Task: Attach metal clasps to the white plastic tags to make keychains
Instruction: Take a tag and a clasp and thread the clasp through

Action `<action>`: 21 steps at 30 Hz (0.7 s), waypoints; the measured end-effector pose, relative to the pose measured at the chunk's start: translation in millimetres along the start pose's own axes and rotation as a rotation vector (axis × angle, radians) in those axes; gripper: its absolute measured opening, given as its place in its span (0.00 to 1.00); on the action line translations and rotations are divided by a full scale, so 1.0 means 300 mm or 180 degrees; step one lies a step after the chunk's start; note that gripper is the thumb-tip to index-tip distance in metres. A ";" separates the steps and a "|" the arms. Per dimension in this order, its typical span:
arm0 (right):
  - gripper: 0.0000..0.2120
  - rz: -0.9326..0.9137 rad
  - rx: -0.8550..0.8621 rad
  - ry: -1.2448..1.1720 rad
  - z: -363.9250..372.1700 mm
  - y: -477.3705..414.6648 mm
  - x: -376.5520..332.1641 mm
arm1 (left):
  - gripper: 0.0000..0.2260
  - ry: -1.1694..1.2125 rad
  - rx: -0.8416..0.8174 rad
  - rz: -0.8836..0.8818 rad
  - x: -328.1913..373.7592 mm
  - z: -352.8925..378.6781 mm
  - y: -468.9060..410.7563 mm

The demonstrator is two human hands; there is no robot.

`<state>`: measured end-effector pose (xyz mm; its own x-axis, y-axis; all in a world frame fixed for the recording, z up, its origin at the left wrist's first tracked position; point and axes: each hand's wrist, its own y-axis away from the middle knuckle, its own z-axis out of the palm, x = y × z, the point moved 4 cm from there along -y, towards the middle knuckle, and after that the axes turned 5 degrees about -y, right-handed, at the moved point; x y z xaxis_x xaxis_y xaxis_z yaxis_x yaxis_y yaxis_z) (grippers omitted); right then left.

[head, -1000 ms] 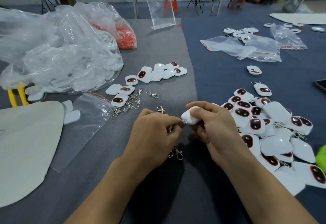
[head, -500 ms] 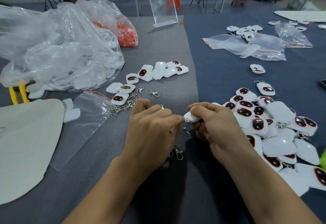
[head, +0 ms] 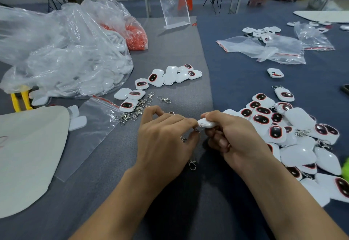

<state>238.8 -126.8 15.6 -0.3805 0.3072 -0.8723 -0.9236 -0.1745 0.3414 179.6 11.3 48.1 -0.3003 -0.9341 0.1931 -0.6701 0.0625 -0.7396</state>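
Note:
My right hand (head: pixel 234 137) grips a white plastic tag (head: pixel 206 123) between thumb and fingers at the table's middle. My left hand (head: pixel 166 137) pinches a small metal clasp (head: pixel 197 129) right at the tag's lower corner. Another clasp (head: pixel 192 164) hangs below my left hand. Loose clasps (head: pixel 136 111) lie heaped to the left, with one separate clasp (head: pixel 164 99) beside them. Bare tags (head: pixel 166 78) sit in a row behind my hands. A pile of tags with clasps (head: pixel 294 135) covers the right side.
A large crumpled plastic bag (head: pixel 62 54) with white tags fills the left, an orange-filled bag (head: pixel 136 35) behind it. A flat zip bag (head: pixel 94 126) and a grey sheet (head: pixel 28 154) lie at left. More bags (head: pixel 264 49) and a clear stand (head: pixel 173 5) sit farther back.
Both hands have stayed together at the same spot; the tag has tipped lower and flatter in my right hand, and my left fingers have closed in on its corner.

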 end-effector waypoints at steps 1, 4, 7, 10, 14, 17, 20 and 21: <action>0.02 0.0000 -0.0009 0.0006 0.000 0.002 0.001 | 0.01 -0.0003 0.0031 0.0019 0.001 0.001 0.001; 0.02 -0.0016 -0.0001 0.0052 0.000 0.004 0.003 | 0.03 0.0033 0.0031 0.0067 -0.002 0.004 0.004; 0.04 -0.0062 0.0031 0.0124 0.000 0.003 0.007 | 0.04 0.0020 -0.0037 0.0199 -0.006 -0.001 0.001; 0.05 -0.0201 0.0141 0.0383 -0.007 -0.001 0.006 | 0.09 -0.0032 -0.0229 0.0446 0.000 0.001 -0.002; 0.08 -0.0580 0.0150 0.1072 0.000 0.005 0.006 | 0.09 0.0095 -0.0561 0.0511 0.011 0.010 -0.011; 0.08 -0.0624 -0.0136 0.1319 0.021 0.020 0.014 | 0.09 0.0397 -0.0863 0.0383 0.001 0.012 -0.009; 0.07 -0.0437 -0.0269 0.1001 0.019 0.022 0.007 | 0.06 0.1015 -0.1184 -0.0434 -0.029 0.016 -0.007; 0.06 -0.0362 -0.0288 0.0791 0.014 0.021 0.003 | 0.06 0.1321 -0.1201 -0.0855 -0.042 0.018 -0.007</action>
<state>232.4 -123.5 18.5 -0.2411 0.0930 -0.9660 -0.9474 -0.2383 0.2136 188.5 21.0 43.6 -0.2759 -0.7247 0.6315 -0.9299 0.0349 -0.3662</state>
